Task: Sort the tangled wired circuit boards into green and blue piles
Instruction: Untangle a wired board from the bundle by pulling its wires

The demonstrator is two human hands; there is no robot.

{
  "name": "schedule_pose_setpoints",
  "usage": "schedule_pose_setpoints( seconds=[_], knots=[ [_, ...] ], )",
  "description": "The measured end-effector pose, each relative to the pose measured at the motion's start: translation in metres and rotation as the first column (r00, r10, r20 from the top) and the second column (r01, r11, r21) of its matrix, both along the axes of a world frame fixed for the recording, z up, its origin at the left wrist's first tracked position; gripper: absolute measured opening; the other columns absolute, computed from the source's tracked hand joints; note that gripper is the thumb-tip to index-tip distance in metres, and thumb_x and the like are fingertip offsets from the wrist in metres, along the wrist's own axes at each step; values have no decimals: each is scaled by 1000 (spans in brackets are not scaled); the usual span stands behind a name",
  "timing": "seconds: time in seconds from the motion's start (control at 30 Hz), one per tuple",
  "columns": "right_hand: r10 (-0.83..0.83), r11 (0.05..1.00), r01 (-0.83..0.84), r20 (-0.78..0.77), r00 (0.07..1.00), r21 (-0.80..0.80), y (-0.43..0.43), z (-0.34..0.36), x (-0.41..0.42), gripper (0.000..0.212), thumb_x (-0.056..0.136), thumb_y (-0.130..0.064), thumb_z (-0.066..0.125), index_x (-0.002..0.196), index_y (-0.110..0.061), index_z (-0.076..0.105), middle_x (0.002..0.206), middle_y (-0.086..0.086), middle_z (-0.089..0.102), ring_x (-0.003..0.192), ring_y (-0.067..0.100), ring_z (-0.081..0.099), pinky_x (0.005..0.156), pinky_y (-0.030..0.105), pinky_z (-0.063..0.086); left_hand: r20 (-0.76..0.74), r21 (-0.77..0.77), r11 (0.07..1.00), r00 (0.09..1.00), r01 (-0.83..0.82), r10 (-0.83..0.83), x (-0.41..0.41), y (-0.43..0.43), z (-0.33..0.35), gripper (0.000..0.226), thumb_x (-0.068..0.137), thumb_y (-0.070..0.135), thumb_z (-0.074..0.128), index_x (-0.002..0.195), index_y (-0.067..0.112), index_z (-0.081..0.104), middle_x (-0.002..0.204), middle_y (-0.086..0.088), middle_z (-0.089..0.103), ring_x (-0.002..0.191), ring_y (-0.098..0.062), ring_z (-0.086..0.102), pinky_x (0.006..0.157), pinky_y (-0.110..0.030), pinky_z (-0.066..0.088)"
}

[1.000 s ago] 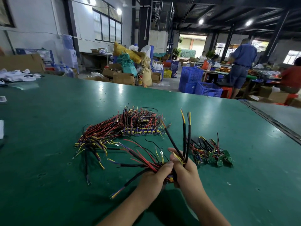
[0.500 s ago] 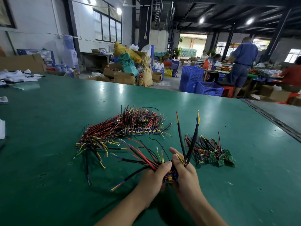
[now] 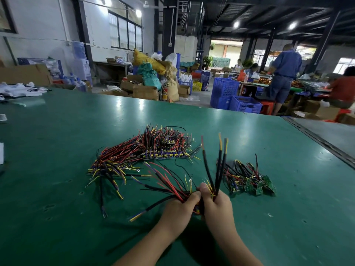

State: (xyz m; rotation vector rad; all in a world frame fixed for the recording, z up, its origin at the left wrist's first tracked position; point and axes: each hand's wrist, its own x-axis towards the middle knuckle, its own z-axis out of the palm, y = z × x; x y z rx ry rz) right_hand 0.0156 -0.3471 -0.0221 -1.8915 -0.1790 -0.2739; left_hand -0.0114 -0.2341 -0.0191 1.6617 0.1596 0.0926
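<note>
The black leads [image 3: 219,169] have been fanned wider by the right hand [image 3: 217,204], curled round them; the tangled bundle [image 3: 169,181] is gripped in the left hand [image 3: 178,210] above the table [image 3: 57,189]. Untangling is judged unfinished, beside the green pile [image 3: 255,183].

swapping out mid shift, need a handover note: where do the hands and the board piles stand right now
Left hand grips the red and black wires of a tangled bundle; right hand grips its black sleeved wires, which point up. Its boards are hidden between the hands.
Done: a large blue-board pile lies on the table, a small green-board pile to its right.
Left: pull the held bundle apart and drop each board on its colour's pile.
</note>
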Motion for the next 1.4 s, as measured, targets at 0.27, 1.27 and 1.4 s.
schedule_pose_setpoints(
  seconds=[0.27, 1.27, 1.4],
  knots=[
    [-131, 990, 133, 44, 990, -44, -3, -3, 5, 26, 95, -24, 58, 69, -20, 60, 59, -14, 63, 55, 9, 55, 56, 24, 43, 5, 251, 968, 1000, -6, 5, 1, 11, 2, 48, 83, 66, 55, 45, 36, 60, 40, 21, 50, 44, 10, 48, 47, -7, 34],
    [250, 746, 60, -362, 898, 664, -6, 11, 4, 39, 100, -42, 41, 93, -13, 66, 61, 4, 60, 50, 16, 52, 49, 26, 37, 386, 355, 928, 922, -112, -36, 7, 19, -8, 47, 93, 52, 51, 58, 21, 43, 46, 7, 39, 44, -6, 34, 49, -28, 29],
    [226, 861, -46, -301, 926, 507, -4, 5, 0, 39, 99, -25, 45, 85, -13, 79, 91, 11, 75, 87, 23, 70, 81, 41, 53, 38, -105, 978, 984, 179, -176, 6, 12, -6, 42, 78, 58, 54, 87, 18, 65, 59, -1, 62, 43, -14, 55, 42, -21, 39]
  ],
)
